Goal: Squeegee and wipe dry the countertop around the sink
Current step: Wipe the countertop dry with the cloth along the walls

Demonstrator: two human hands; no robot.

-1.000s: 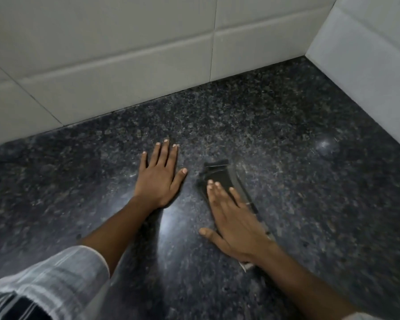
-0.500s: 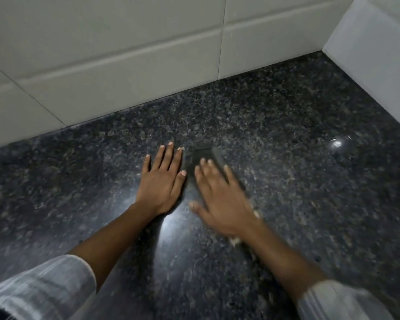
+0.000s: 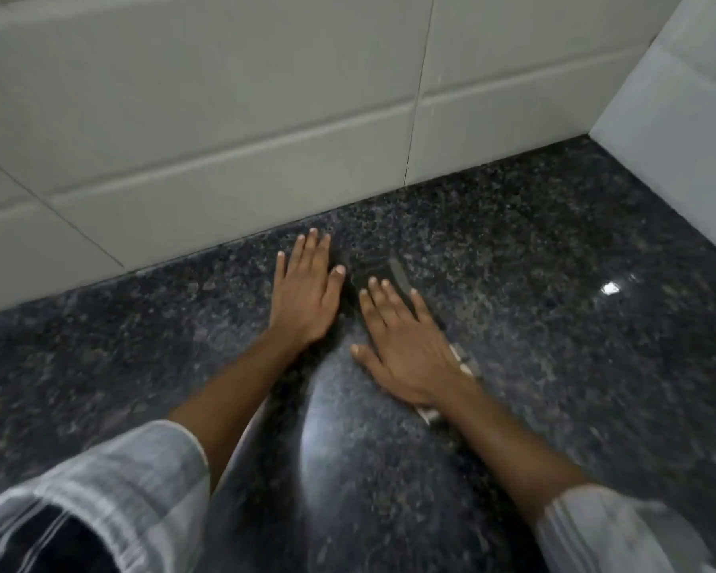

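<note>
Pressing flat on the dark speckled countertop (image 3: pixel 554 291), both hands lie palm down, side by side, fingers pointing toward the tiled wall (image 3: pixel 224 130) beyond them.

From the head camera: the left hand (image 3: pixel 306 295) is spread open with fingers straight and close together, thumb out to its right, and nothing under it but stone. Its fingertips stop just short of the seam where counter meets wall. The bare forearm runs back toward a rolled, pale striped sleeve (image 3: pixel 133 490) at the near left.

The right hand (image 3: pixel 406 345) sits just beside the left, thumbs nearly meeting, and lies open too — flat on top of a dark cloth (image 3: pixel 368 270), not curled around it. The cloth is folded into a narrow strip lying lengthwise under the palm; its dark far end shows beyond the fingertips, between the two hands and slightly ahead of the right one. A lighter, patterned edge peeks out on the outer side of the right wrist and under the heel of the hand. This hand and the cloth are motion-blurred, so the fabric's detail cannot be made out.

Nearer than the hands, between the forearms, a pale sheen (image 3: pixel 331 440) lies across the stone. Well off to the right of the right hand a small bright glint (image 3: pixel 610 288) shows on the counter, near the second tiled wall (image 3: pixel 678 150) that closes the corner.
</note>
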